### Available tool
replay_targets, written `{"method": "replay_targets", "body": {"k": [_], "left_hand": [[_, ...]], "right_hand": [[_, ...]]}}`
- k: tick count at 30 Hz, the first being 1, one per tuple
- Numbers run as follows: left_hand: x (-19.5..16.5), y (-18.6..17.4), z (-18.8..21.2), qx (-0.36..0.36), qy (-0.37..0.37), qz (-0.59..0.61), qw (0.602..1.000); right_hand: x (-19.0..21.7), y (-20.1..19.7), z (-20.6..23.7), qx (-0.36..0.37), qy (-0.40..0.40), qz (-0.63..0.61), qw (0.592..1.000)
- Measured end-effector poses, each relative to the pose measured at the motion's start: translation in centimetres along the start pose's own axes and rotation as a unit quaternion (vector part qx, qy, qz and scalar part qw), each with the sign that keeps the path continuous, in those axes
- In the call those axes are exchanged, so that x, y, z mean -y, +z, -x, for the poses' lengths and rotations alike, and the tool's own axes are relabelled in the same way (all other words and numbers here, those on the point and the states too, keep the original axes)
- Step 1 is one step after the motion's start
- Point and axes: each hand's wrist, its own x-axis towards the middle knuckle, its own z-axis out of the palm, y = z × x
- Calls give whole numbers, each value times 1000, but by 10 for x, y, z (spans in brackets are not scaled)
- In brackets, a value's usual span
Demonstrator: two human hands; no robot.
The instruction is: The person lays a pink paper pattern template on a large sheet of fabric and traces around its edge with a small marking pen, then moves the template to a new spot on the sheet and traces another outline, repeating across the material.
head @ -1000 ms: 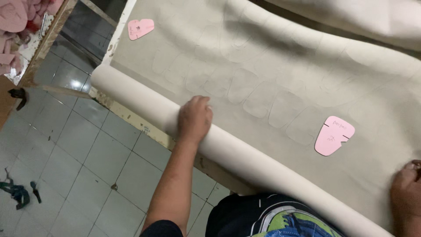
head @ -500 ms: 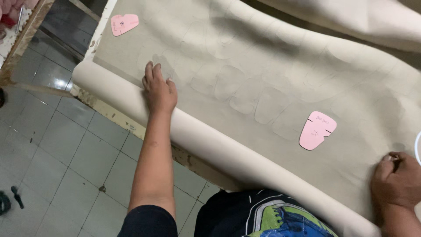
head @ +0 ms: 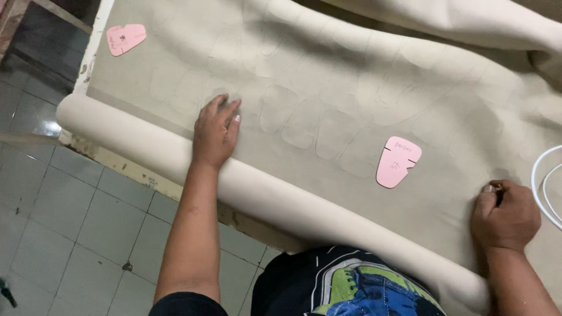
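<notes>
Beige fabric covers the tabletop, its near end wound into a roll along the near edge. Far left corner: small pink template lying on fabric. Left hand flat, grip released, palm on the roll top, fingers spread onto the fabric with faint traced outlines. Second pink template lies right of centre, apart from both hands. Right hand clenched on a small marking tool, tip pressed to fabric. White cord at right edge.
</notes>
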Motion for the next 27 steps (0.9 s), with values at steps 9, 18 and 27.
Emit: {"method": "replay_targets", "body": {"k": [9,18,27], "left_hand": [[-55,16,-2,104,-32,-152,982],[-111,48,27,128,6,-62,990],[-144,64,37,167,97,28,981]], "right_hand": [[7,-5,-1,-7,7,-39,999],[21,-16,-6,-10,17,-50,999],[32,-25,-10,-20,14,-68,997]]}}
